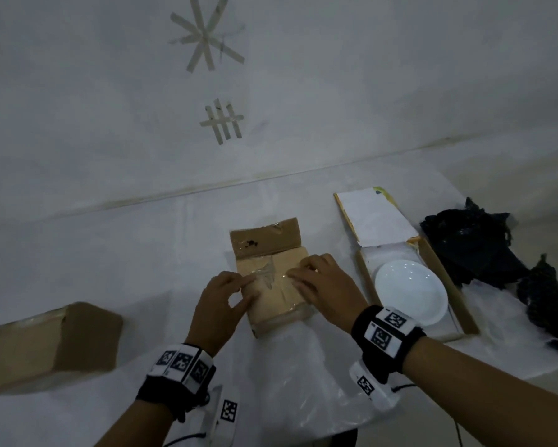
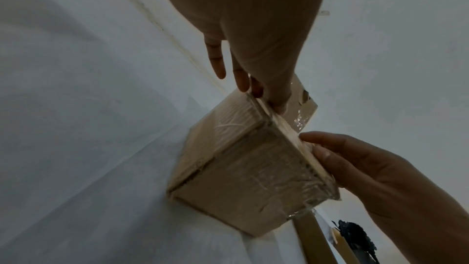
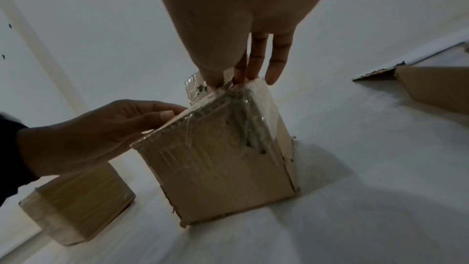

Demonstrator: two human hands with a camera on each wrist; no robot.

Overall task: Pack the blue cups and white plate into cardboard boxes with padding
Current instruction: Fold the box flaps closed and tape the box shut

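Note:
A small cardboard box (image 1: pixel 273 295) wrapped in clear tape stands at the table's middle, its rear flap (image 1: pixel 264 237) standing up. My left hand (image 1: pixel 248 290) pinches the top's left edge between thumb and forefinger. My right hand (image 1: pixel 298 272) has bent fingers on the top's right side; in the left wrist view its thumb and forefinger (image 2: pixel 314 146) pinch the top panel's edge. The white plate (image 1: pixel 411 291) lies in a flat open box (image 1: pixel 458 295) to the right. No blue cup shows in any view.
A closed cardboard box (image 1: pixel 51 343) sits at the left. Dark crumpled padding (image 1: pixel 474 246) lies at the far right beyond the flat box, whose white lid (image 1: pixel 374 217) is folded back. A clear plastic sheet (image 1: pixel 303 382) covers the table in front of me.

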